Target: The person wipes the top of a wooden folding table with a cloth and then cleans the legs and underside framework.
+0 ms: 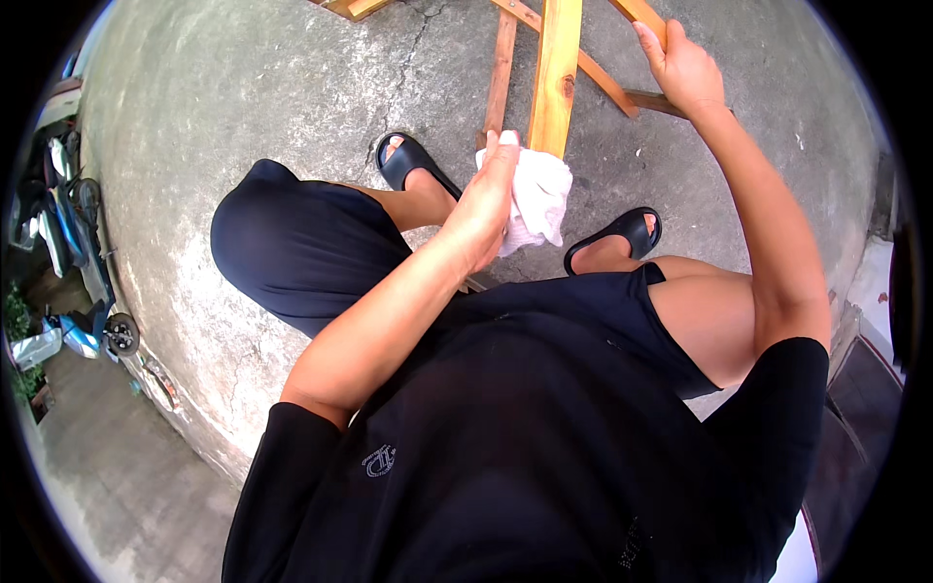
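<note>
A white cloth (538,197) is bunched in my left hand (485,197), against the near end of a light wooden board (557,80) with a dark knot. My right hand (685,69) grips another light wooden bar (641,13) near the top edge of the view. Beneath the board, darker wooden slats (501,69) cross one another close to the floor. The pieces run out of view at the top, so how they join cannot be told.
My feet, in black slides (410,162), stand on a cracked concrete floor (306,95). More wood (364,7) shows at the top edge. Parked motorcycles (80,331) stand beyond the floor's edge at the far left. Dark panels (864,393) are at the far right.
</note>
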Motion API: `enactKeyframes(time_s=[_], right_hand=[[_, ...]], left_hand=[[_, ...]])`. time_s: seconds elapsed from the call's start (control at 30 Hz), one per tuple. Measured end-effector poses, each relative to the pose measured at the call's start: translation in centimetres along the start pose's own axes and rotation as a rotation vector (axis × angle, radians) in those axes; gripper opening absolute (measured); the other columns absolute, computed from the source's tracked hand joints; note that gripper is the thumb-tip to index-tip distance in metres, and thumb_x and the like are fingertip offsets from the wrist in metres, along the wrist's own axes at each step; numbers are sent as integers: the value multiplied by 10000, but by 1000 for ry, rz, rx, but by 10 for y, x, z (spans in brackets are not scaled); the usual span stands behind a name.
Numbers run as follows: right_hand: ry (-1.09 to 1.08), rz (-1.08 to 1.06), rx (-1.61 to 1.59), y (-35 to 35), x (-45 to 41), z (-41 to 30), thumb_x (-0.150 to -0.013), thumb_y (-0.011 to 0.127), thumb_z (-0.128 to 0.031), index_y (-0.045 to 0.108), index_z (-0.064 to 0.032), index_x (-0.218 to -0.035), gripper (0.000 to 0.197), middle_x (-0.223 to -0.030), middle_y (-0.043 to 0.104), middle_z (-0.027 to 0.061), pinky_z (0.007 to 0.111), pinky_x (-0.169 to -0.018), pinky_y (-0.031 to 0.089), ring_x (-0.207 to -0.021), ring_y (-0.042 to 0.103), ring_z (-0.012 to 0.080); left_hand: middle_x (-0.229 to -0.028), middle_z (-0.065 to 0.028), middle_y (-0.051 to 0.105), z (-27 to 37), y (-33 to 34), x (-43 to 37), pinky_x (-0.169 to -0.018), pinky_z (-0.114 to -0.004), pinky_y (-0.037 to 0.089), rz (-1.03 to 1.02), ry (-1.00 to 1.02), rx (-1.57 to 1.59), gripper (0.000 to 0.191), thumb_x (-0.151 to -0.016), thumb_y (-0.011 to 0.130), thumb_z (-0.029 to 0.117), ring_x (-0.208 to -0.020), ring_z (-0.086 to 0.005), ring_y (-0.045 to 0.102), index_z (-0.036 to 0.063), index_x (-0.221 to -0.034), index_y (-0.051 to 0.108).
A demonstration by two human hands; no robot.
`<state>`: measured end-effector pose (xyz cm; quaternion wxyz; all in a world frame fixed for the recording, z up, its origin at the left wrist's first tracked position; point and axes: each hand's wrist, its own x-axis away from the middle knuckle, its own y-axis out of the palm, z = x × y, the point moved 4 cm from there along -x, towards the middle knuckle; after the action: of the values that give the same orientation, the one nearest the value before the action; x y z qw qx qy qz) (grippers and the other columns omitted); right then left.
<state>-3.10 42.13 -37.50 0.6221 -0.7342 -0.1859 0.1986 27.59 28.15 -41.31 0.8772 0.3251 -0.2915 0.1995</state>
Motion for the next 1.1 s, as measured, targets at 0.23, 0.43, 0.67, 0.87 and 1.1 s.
enactKeyframes(time_s=[0.23, 0.43, 0.67, 0.87, 1.1], right_hand=[[-17, 24, 53, 2, 0, -4, -996, 334, -759, 548, -78, -1026, 714, -862, 734, 221, 534, -728, 577, -855, 727, 439], [8, 49, 72, 2, 5, 0, -991, 335, -765, 532, -75, -1002, 718, -838, 731, 221, 534, -713, 580, -828, 727, 442], [-29, 52, 58, -1, 2, -14, -994, 358, -748, 529, -91, -1007, 679, -825, 729, 214, 523, -693, 586, -799, 726, 437], [11, 23, 64, -4, 2, -13, -995, 379, -735, 528, -91, -1009, 662, -831, 730, 208, 536, -694, 582, -804, 724, 439], [-30, 25, 27, -2, -1, -4, -996, 383, -732, 549, -97, -1054, 659, -865, 737, 216, 532, -713, 591, -826, 732, 430]], left_hand=[[-1431, -94, 421, -30, -59, -98, -1038, -371, 451, 96, -87, -64, 538, -1066, 457, 396, -1290, -226, 488, 73, -1477, 326], [-847, -89, 623, -3, -72, -122, -725, -417, 529, -141, 394, -1458, 234, -813, 732, 312, -877, -271, 663, 104, -893, 660], [-844, -61, 646, -32, -144, -192, -669, -394, 543, -216, 1046, -1326, 201, -886, 697, 290, -776, -227, 657, 88, -880, 697], [-921, -94, 688, -17, -116, -174, -877, -403, 553, -478, 1059, -1312, 130, -805, 707, 142, -960, -293, 678, 78, -918, 697], [-831, -46, 635, 3, -78, -116, -611, -273, 515, -470, -48, -641, 191, -1004, 580, 211, -748, -181, 665, 30, -956, 616]])
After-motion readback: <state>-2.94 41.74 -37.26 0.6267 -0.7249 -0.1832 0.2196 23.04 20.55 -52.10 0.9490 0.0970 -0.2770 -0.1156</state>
